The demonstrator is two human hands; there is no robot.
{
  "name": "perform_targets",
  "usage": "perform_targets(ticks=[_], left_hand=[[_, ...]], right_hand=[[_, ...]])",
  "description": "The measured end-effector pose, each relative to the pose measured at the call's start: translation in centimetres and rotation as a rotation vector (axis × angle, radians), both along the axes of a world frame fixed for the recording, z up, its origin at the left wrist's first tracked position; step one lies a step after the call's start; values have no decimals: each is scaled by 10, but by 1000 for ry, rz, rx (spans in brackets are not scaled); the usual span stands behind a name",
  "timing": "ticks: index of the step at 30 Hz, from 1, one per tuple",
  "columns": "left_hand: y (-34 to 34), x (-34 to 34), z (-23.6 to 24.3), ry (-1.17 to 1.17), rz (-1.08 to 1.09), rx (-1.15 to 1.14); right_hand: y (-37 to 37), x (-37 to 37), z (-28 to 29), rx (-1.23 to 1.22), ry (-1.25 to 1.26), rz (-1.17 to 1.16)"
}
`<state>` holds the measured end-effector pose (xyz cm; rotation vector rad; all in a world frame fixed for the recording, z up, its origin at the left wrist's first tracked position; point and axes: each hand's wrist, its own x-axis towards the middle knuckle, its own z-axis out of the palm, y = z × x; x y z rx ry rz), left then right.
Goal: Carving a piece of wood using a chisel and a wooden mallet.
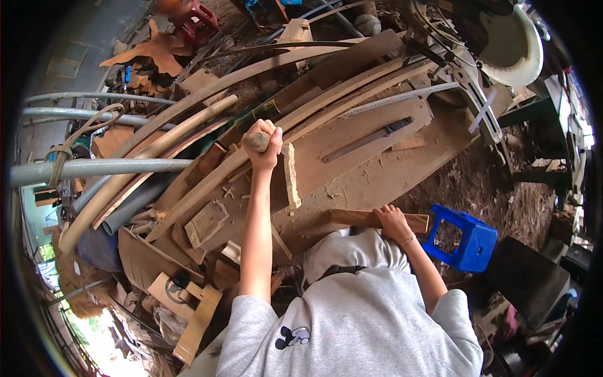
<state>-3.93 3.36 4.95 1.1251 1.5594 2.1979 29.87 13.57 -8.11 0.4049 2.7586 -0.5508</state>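
Note:
My left hand (264, 146) is closed round a wooden handle (258, 142), seen end-on, so the rest of that tool is hidden. Just right of it, a pale, rough-cut wooden strip (291, 179) lies on the flat work board (352, 185) among chips and shavings. My right hand (391, 221) grips a short brown wooden board (355, 217) near my knee. A long dark-handled blade or tool (367, 139) rests on the work board beyond my hands, below a metal rule (402, 99).
Long planks and grey pipes (100, 166) cross the left and far side. A blue plastic stool (474, 245) stands to my right. Metal machinery (477, 107) is at the upper right, a red stool (195, 22) at the back, and wood scraps (188, 314) lie at lower left.

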Motion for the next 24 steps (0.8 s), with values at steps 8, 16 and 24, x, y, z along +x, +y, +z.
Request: perform_targets(ticks=[8, 16, 24], left_hand=[[2, 1, -1, -2, 16, -6], [-1, -1, -2, 120, 70, -69], [-1, 0, -4, 22, 60, -14]], right_hand=[[0, 1, -3, 14, -2, 4], [1, -2, -1, -30, -71, -9], [2, -5, 1, -42, -63, 5]])
